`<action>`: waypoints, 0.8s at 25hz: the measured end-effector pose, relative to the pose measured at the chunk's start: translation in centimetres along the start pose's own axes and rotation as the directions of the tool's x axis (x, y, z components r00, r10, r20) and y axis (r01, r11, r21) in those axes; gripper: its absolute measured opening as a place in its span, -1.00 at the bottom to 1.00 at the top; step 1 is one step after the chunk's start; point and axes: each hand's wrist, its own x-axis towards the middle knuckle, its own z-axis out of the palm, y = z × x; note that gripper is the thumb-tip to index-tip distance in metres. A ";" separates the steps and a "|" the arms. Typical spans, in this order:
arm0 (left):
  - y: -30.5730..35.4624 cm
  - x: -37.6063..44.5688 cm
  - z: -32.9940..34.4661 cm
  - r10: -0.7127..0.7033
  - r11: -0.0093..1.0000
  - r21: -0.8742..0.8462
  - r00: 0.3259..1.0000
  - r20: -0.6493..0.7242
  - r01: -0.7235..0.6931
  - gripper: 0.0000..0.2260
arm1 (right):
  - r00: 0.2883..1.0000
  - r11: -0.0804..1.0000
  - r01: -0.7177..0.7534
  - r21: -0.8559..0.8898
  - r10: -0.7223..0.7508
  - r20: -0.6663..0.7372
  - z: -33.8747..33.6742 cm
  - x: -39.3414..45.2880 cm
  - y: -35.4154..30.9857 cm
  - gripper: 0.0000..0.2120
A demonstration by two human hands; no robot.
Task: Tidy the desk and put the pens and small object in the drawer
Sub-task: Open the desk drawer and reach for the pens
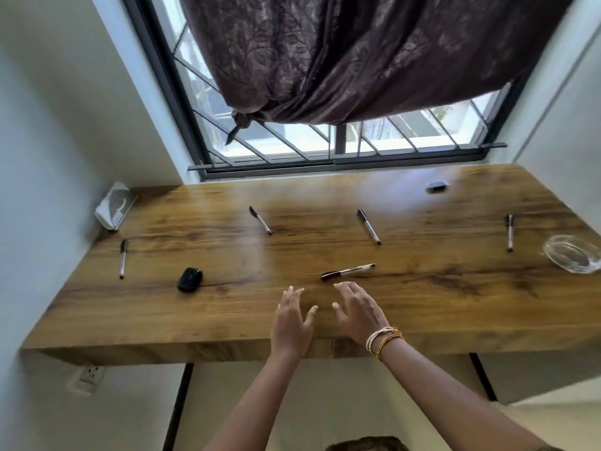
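Note:
Several black-capped pens lie scattered on the wooden desk [422, 307]: one at the far left [123, 258], one left of centre [260, 220], one at centre [369, 226], one at the right [509, 232], and one lying crosswise near the front [348, 272]. A small black object [190, 279] rests front left, and a small dark box [436, 186] sits near the window. My left hand [292, 317] and my right hand [357, 312] hover flat over the front edge, fingers spread and empty. The right fingertips are just short of the crosswise pen. No drawer is visible.
A glass ashtray [574, 253] sits at the desk's right edge. A white tissue pack [112, 205] leans in the back left corner against the wall. A barred window [341, 141] with a knotted brown curtain [357, 60] rises behind the desk. A wall socket [92, 375] is under the desk.

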 end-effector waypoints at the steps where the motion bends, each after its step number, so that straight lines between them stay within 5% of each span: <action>1: 0.2 -0.3 0.5 0.020 1.000 0.024 0.999 0.046 -0.021 -0.47 | 0.999 1.000 -0.028 -0.010 0.027 -0.017 0.0 -0.9 0.7 -0.54; 8: -2.6 -3.0 1.7 0.126 0.834 0.457 0.913 0.389 -0.309 -0.30 | 0.981 0.953 -0.111 -0.282 0.151 0.122 1.6 -6.1 3.7 -0.38; 15: -2.5 -2.7 0.8 0.075 0.807 0.489 0.879 0.471 -0.331 -0.32 | 0.974 0.922 -0.141 -0.361 0.195 0.116 2.6 -7.0 3.2 -0.34; 20: 0.0 -2.4 1.1 0.005 0.881 0.427 0.905 0.425 -0.205 -0.37 | 0.993 0.963 -0.102 -0.249 0.115 0.035 0.6 -6.4 3.7 -0.49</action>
